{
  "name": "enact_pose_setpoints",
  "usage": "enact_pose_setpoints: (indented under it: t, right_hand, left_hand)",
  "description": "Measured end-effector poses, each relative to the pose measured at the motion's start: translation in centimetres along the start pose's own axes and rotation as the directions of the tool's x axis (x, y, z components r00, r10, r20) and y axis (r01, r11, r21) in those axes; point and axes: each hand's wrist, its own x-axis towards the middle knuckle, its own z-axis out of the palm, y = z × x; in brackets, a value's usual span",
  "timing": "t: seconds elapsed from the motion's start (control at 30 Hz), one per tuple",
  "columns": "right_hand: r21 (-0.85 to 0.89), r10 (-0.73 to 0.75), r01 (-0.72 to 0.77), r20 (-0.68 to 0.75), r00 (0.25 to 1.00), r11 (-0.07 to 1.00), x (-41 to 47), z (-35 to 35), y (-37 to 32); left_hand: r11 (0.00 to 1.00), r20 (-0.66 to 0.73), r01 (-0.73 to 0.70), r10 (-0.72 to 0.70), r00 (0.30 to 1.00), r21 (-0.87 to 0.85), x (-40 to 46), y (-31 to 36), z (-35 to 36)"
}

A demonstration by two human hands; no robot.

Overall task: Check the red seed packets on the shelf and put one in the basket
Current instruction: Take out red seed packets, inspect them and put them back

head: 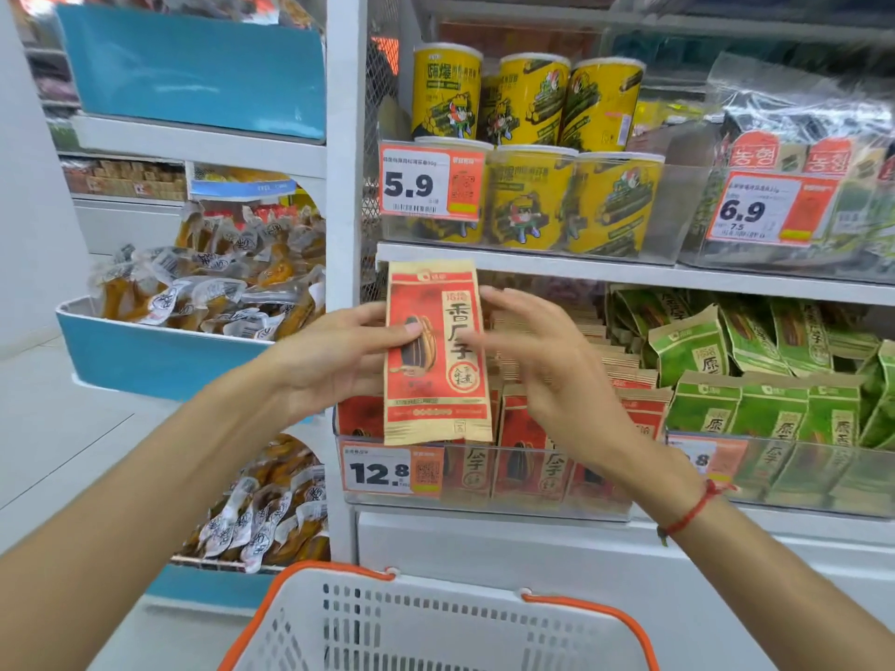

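**One red seed packet held up above the basket**

Nearest, at the bottom edge, sits one white basket (436, 627) with an orange rim and handle; only its far part shows. Above it, two bare forearms reach toward the shelf. The right wrist carries one red string bracelet (692, 510).

The left hand (339, 355) holds one red seed packet (436, 351) upright by its left edge, thumb curled across the front and fingers behind. The right hand (547, 360) is just right of the packet, its fingers spread and relaxed and somewhat blurred; whether they touch the packet's right edge I cannot tell. The packet is between the two hands, in front of the shelf and higher than the basket.

Just beyond, a clear shelf bin (484, 506) holds more red seed packets (528, 457) standing in rows, with one price tag (392, 472) reading 12.8 at its front. To the right stand green seed packets (770, 409). On the shelf above, six yellow snack cans (532, 152) are visible, stacked three over three. Far left, blue trays (160, 351) hold loose wrapped snacks.
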Motion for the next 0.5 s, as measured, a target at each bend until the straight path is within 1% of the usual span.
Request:
enact_pose_setpoints:
  t: [0.03,0.07,0.1,0.13,0.17,0.2,0.23,0.27,0.3,0.4,0.5]
  right_hand:
    - [0.093,0.116,-0.114,-0.011,0.993,0.989,0.2,-0.3,-0.1]
    - [0.257,0.275,-0.264,-0.006,0.962,0.930,0.5,-0.7,-0.4]
    - [0.449,0.424,-0.402,0.057,0.904,0.798,0.8,-1.1,-0.8]
    - [0.581,0.542,-0.531,0.175,0.822,0.617,1.2,-1.3,-1.2]
    - [0.620,0.599,-0.626,0.294,0.745,0.473,1.4,-1.4,-1.4]
    - [0.607,0.612,-0.676,0.362,0.703,0.417,1.5,-1.3,-1.4]
    - [0.584,0.619,-0.695,0.377,0.689,0.418,1.3,-1.2,-1.3]
    - [0.576,0.627,-0.701,0.374,0.684,0.421,1.2,-1.1,-1.4]
    - [0.586,0.631,-0.704,0.380,0.676,0.401,1.0,-1.1,-1.5]
    - [0.632,0.626,-0.725,0.455,0.633,0.274,0.7,-1.2,-1.5]
    - [0.641,0.617,-0.730,0.482,0.622,0.235,0.7,-1.4,-1.3]
  left_hand:
    - [0.999,-0.014,-0.053,0.053,0.998,-0.005,0.2,-0.4,0.0]
    - [0.995,-0.011,-0.100,0.101,0.995,0.003,0.2,-0.7,0.1]
    - [0.989,0.003,-0.144,0.144,0.990,0.026,0.3,-1.0,0.3]
    - [0.983,0.021,-0.178,0.177,0.984,0.047,0.2,-1.3,0.6]
    - [0.977,0.039,-0.206,0.204,0.978,0.063,0.2,-1.6,0.9]
    - [0.972,0.057,-0.222,0.218,0.974,0.074,0.2,-1.9,1.1]
    - [0.969,0.077,-0.230,0.224,0.972,0.086,0.2,-2.1,1.4]
    - [0.968,0.098,-0.231,0.222,0.970,0.097,0.2,-2.2,1.5]
    - [0.968,0.115,-0.227,0.215,0.970,0.106,0.1,-2.3,1.6]
    - [0.973,0.142,-0.210,0.195,0.970,0.099,0.1,-2.5,1.5]
    - [0.973,0.159,-0.211,0.195,0.968,0.091,0.1,-2.4,1.4]
